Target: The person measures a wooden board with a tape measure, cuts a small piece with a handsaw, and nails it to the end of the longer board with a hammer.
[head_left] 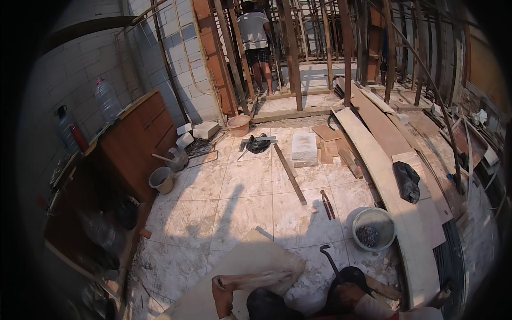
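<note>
Low in the picture, my left hand (222,296) is closed around the end of a short, worn strip of wood (256,279). The strip lies over a pale, dusty sheet (242,255) on the floor by my knees. My right hand (349,294) is closed beside my dark-clad right knee. A dark pry bar (332,260) with a hooked tip rises from that hand, its lower part hidden by the knee. Ahead lie red-handled pincers (327,205), and to their right stands a pale bucket (374,229) with nails or similar small metal pieces inside.
A long wooden stick (289,174) and a white block (304,149) lie on the dusty tiles. Planks (392,197) with a black bag (407,182) run along the right. A brown cabinet (136,144) and small bucket (161,180) stand left. A person (254,37) stands among upright poles behind.
</note>
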`<state>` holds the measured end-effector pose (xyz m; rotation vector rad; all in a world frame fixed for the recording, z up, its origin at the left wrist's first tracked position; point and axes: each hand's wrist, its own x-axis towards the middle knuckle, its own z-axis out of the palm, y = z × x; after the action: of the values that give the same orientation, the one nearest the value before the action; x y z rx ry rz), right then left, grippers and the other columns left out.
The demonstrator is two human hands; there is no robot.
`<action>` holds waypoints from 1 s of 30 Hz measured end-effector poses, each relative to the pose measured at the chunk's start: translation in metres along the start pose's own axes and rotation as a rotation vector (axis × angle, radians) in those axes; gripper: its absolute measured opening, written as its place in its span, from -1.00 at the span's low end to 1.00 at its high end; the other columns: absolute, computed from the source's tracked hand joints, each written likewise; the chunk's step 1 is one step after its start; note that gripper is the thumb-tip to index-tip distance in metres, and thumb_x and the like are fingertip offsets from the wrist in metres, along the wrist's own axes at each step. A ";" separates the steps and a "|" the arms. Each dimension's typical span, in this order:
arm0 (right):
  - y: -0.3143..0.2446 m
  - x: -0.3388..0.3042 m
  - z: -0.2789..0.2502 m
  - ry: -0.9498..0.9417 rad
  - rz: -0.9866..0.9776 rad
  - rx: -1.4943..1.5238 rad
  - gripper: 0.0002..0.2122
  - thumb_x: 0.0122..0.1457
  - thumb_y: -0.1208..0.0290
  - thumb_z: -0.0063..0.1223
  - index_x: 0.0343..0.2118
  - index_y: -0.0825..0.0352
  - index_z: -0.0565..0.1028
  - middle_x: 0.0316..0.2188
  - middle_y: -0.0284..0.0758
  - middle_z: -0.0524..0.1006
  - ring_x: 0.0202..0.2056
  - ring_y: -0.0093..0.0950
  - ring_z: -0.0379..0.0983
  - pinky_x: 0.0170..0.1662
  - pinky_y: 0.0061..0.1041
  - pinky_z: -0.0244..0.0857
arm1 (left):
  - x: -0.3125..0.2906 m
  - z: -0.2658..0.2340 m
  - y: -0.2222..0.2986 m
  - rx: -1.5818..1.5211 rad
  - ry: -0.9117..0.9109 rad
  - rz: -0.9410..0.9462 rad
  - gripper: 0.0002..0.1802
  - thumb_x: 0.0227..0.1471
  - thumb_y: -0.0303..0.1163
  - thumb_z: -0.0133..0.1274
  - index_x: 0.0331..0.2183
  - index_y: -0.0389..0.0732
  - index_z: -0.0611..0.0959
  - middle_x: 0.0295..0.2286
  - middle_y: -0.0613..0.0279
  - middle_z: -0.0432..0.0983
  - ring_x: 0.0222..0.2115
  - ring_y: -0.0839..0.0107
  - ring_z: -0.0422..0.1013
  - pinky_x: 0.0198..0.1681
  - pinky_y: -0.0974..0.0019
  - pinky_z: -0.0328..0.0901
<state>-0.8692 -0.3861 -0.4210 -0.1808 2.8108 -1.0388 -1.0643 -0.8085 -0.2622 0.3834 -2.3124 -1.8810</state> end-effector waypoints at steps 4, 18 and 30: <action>0.036 -0.050 -0.024 0.021 0.103 -0.371 -0.60 0.07 0.07 0.08 -0.24 0.36 0.50 -0.36 -0.04 0.59 -0.27 0.03 0.55 -0.13 -0.09 0.41 | -0.028 0.005 0.020 0.167 -0.010 0.150 -0.55 -0.11 -0.46 0.23 -0.13 -0.40 0.53 -0.24 0.07 0.50 -0.22 0.36 0.42 -0.06 0.32 0.33; 0.012 -0.098 -0.036 0.316 0.626 -0.126 -0.61 0.19 0.25 0.04 0.05 0.30 0.45 -0.11 0.02 0.51 -0.03 -0.09 0.44 -0.02 -0.16 0.37 | -0.047 0.048 0.071 -0.512 -0.126 0.119 -0.46 -0.03 -0.53 0.21 0.00 -0.37 0.43 -0.21 0.14 0.47 -0.22 0.43 0.44 -0.11 0.39 0.36; -0.180 0.057 -0.065 -0.371 -0.052 1.158 -0.16 0.08 0.21 0.35 0.33 0.39 0.10 0.12 -0.18 0.40 0.15 -0.38 0.32 0.21 -0.40 0.19 | -0.008 0.126 0.080 -0.996 -0.535 -0.025 -0.40 0.24 -0.05 -0.01 0.08 -0.36 0.42 -0.12 0.04 0.52 -0.16 0.25 0.49 -0.07 0.22 0.41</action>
<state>-0.9247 -0.4899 -0.2595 -0.2572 1.5433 -2.1368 -1.0987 -0.6724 -0.2099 -0.2445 -1.2274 -3.0652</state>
